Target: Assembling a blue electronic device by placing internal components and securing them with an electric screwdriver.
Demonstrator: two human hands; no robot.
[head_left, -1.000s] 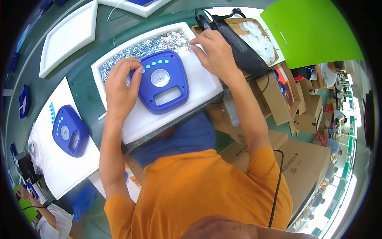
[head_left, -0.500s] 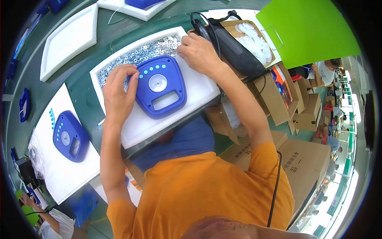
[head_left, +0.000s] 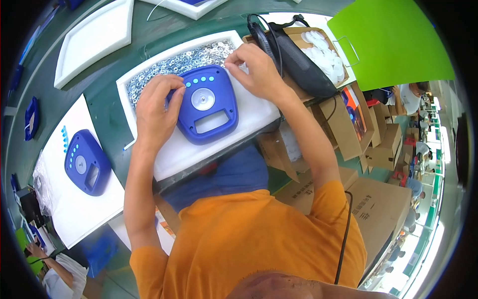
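A blue plastic housing with a round clear disc, a rectangular opening and a row of light-blue buttons lies on the white foam tray. My left hand is closed over its upper left edge, thumb and fingertips beside the buttons. At its upper right corner, my right hand has thumb and index finger brought together in a pinch; anything between them is too small to make out. Behind the housing, many small metal washers fill the tray's far part, close to both hands.
A similar blue housing lies on a white sheet at the left, beside small light-blue pieces. At the right, a black mesh pouch rests against a box of white discs. An empty-looking foam frame lies far left. Cardboard boxes stand right.
My right hand has drawn back a little from the washers, its thumb and index finger now in plainer view. My left hand stays at the housing's edge. The whole view has shifted slightly.
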